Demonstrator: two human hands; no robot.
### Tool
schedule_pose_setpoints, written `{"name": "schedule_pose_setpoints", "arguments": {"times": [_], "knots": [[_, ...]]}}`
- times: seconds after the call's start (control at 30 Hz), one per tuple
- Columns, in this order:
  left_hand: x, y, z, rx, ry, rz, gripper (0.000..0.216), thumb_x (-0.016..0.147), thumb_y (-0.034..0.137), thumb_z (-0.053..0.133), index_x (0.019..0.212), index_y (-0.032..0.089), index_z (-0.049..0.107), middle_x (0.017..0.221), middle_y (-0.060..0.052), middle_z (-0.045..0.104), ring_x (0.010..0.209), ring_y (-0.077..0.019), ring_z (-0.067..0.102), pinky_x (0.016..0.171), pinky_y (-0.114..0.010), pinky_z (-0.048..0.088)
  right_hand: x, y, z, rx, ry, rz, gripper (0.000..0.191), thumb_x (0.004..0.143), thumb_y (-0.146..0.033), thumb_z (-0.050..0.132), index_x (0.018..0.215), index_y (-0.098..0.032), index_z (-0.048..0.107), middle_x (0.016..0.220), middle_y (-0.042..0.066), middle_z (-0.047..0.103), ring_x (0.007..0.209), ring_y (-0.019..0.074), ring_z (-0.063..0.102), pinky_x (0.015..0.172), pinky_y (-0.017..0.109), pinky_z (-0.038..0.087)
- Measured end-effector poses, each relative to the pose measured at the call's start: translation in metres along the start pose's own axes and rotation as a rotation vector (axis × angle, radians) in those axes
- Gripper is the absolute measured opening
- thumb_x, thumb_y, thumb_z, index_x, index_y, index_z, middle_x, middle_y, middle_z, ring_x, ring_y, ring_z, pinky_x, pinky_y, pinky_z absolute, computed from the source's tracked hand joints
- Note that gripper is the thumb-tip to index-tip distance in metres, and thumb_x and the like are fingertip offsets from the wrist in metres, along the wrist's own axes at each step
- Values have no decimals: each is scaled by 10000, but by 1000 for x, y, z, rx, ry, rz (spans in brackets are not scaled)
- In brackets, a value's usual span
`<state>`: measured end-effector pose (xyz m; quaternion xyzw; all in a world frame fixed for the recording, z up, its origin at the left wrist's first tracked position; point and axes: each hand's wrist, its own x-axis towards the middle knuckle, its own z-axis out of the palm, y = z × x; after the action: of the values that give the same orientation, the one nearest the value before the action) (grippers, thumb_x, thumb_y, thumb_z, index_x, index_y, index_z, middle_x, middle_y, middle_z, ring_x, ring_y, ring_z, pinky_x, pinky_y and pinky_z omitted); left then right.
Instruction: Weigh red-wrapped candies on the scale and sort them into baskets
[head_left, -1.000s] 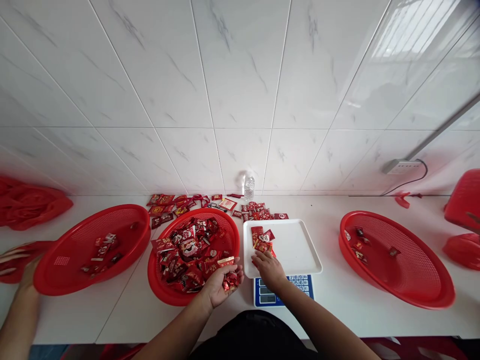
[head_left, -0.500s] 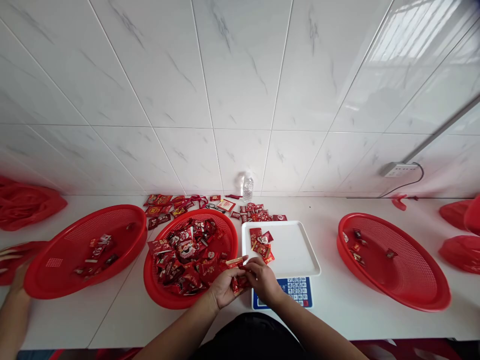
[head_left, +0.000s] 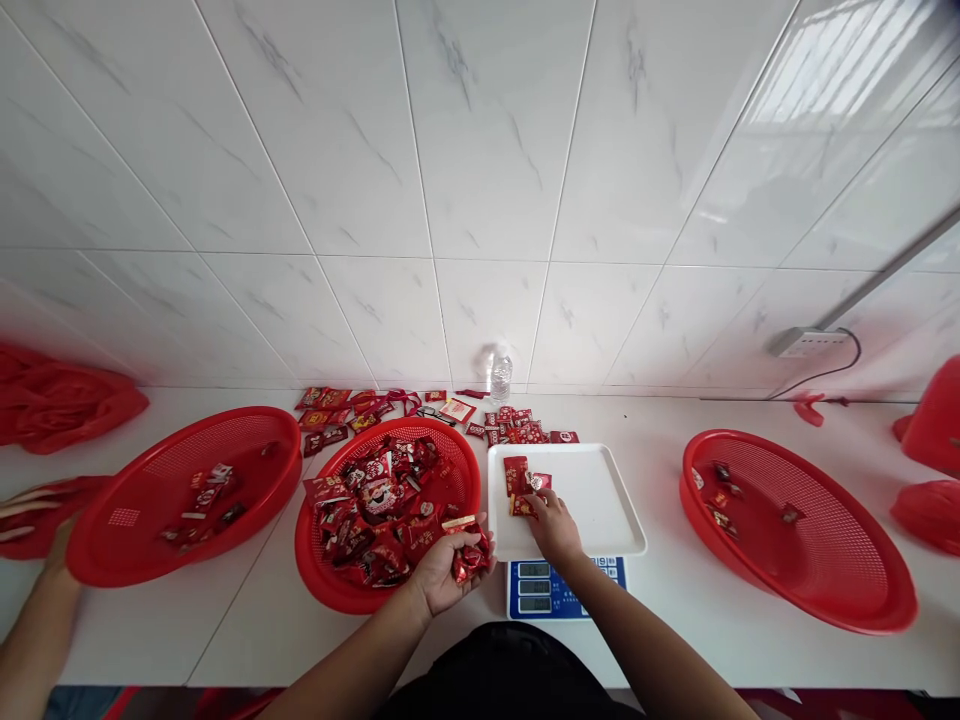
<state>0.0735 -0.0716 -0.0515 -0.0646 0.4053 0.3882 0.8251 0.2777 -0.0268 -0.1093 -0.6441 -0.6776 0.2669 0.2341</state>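
My left hand (head_left: 442,575) is closed around a small bunch of red wrapped candies (head_left: 471,562), at the right rim of a red plastic basket (head_left: 311,572). Inside that basket lies a pile of red candy packets (head_left: 382,497). My right hand (head_left: 553,525) reaches over the white tray (head_left: 596,500) of a digital scale (head_left: 559,590), its fingers pinched at a red and gold candy packet (head_left: 517,506). Beside the fingertips, a dark red packet (head_left: 515,470) and a red and white one (head_left: 540,481) lie on the tray. The fingers partly hide these packets.
Red baskets with a few candies stand left (head_left: 97,550) and right (head_left: 825,600). Behind are loose packets (head_left: 517,428) and a clear bottle (head_left: 501,375). Another person's hand (head_left: 64,540) is at far left, by red bags (head_left: 67,400). A power strip (head_left: 810,342) is on the wall.
My hands have parted. The right one has moved from beside the left hand up onto the tray; the left still holds its candies. The scale's display has come into view.
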Motion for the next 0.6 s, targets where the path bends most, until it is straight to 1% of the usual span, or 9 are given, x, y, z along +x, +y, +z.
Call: {"name": "schedule_pose_setpoints", "arguments": {"times": [0.1,0.2,0.27,0.4,0.47,0.53,0.6], "knots": [[3,-2,-3,30,23,-9,496,744,44,560,1203,214,482,891,-68,640,746,-166,649,721,-335,522,-3,3,-5,79,10,16,326,746,-168,513,1039,-256,627,1151,70,571,1028,228,556,867,328,448],[8,-4,-2,55,28,-16,477,745,56,575,1187,215,493,890,-65,648,745,-169,651,717,-342,522,-5,3,-9,173,42,76,289,747,-213,505,1013,-208,617,1071,91,599,923,217,610,739,297,499],[11,-6,1,73,33,-11,458,748,67,584,1174,212,499,877,-63,652,741,-172,653,707,-346,522,-5,0,-12,235,67,106,261,750,-235,499,982,-197,612,1026,93,613,887,214,622,692,289,509],[15,-8,12,118,73,9,409,753,81,597,1138,193,515,851,-67,662,717,-177,657,678,-343,524,-7,-10,-19,327,122,120,254,754,-237,490,978,-193,601,1015,93,605,874,208,614,726,307,510],[15,-9,18,127,71,20,379,761,93,603,1119,187,521,834,-67,667,727,-185,661,676,-348,526,-9,-17,-25,356,140,113,261,759,-244,492,992,-193,597,1015,90,599,862,203,608,737,315,510],[14,-9,23,118,43,24,318,778,143,616,1085,170,536,821,-69,672,736,-192,664,680,-356,532,-15,-28,-29,378,118,75,246,749,-254,526,974,-200,611,995,75,601,856,197,604,755,315,505],[14,-10,27,105,1,9,256,794,212,623,1032,146,556,806,-72,677,714,-191,664,675,-356,540,-24,-39,-31,388,42,7,242,733,-271,577,959,-206,632,978,64,604,865,195,602,783,315,496]]}}
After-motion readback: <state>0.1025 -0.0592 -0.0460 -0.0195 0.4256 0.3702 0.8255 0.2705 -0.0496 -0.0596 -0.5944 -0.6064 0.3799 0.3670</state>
